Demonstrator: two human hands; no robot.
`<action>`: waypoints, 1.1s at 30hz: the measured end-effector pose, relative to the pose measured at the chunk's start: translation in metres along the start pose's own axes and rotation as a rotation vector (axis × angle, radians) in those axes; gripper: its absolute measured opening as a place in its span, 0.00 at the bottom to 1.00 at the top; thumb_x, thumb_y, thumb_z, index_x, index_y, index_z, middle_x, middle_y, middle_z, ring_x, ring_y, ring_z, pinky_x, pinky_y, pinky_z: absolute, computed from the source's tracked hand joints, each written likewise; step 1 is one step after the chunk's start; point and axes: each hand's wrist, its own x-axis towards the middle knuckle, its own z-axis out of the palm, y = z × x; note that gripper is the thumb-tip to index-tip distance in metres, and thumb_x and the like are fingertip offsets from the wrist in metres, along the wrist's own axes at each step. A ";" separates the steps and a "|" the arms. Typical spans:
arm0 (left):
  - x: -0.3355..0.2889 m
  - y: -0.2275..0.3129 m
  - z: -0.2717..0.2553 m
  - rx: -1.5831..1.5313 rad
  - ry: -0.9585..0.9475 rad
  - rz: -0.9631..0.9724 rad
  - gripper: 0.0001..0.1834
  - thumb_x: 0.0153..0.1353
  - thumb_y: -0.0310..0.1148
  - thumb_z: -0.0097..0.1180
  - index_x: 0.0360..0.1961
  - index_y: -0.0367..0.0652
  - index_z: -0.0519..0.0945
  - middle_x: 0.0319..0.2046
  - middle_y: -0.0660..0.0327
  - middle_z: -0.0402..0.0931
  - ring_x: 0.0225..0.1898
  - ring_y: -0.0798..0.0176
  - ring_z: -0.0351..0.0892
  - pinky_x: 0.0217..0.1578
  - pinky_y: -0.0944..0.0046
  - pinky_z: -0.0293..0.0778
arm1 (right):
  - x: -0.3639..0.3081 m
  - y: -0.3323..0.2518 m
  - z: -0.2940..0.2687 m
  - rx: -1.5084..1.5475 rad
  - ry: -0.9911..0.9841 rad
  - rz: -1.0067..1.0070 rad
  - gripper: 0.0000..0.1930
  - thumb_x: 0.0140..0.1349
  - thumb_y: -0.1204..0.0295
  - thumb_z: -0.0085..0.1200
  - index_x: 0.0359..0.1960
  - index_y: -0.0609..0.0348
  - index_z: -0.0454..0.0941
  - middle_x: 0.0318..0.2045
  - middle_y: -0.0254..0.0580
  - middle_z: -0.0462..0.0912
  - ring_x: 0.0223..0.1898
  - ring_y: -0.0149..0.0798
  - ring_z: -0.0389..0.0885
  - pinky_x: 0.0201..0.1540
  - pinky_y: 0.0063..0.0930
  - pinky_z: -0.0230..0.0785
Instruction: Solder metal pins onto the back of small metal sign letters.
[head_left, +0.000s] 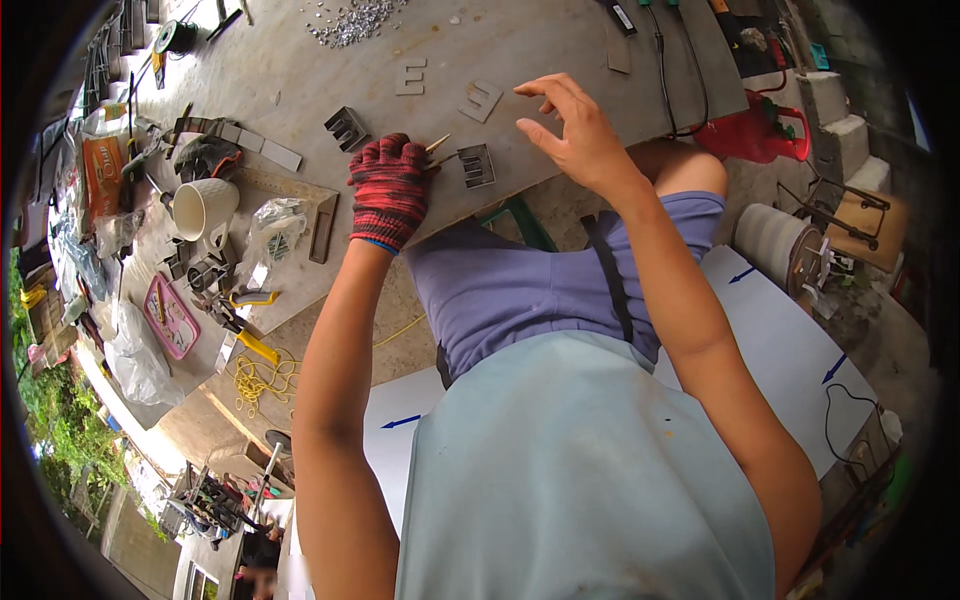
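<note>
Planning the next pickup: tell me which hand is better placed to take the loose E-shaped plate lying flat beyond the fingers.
Right. The bare right hand hovers open beside the E-shaped plate, while the gloved left hand is occupied, gripping a thin tool.

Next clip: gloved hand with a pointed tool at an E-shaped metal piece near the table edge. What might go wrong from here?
1. The E-piece lies close to the table edge; a push from the tool might slide it off.
2. The right hand is bare and hovers near the tip; a slip could jab it.
3. The left hand grips through a thick glove, so fine control may suffer.
</note>
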 end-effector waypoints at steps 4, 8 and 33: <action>-0.002 0.001 0.002 -0.021 -0.027 -0.023 0.18 0.59 0.42 0.64 0.48 0.50 0.79 0.51 0.54 0.78 0.54 0.44 0.74 0.55 0.40 0.65 | 0.031 0.011 -0.019 -0.104 0.178 0.030 0.11 0.64 0.71 0.62 0.48 0.56 0.83 0.44 0.40 0.83 0.43 0.43 0.80 0.50 0.37 0.74; -0.002 0.003 0.001 -0.015 -0.058 -0.041 0.18 0.59 0.42 0.65 0.49 0.49 0.79 0.53 0.54 0.77 0.55 0.44 0.74 0.56 0.40 0.65 | 0.062 0.021 -0.020 -0.116 0.194 0.071 0.10 0.65 0.71 0.60 0.46 0.58 0.83 0.41 0.39 0.84 0.41 0.42 0.82 0.48 0.37 0.75; -0.003 -0.002 0.005 -0.088 0.011 -0.022 0.23 0.52 0.41 0.71 0.48 0.49 0.78 0.51 0.55 0.77 0.54 0.45 0.74 0.55 0.39 0.65 | 0.241 0.073 -0.019 -0.520 0.236 0.192 0.23 0.65 0.69 0.59 0.63 0.38 0.79 0.59 0.49 0.76 0.60 0.53 0.79 0.62 0.45 0.73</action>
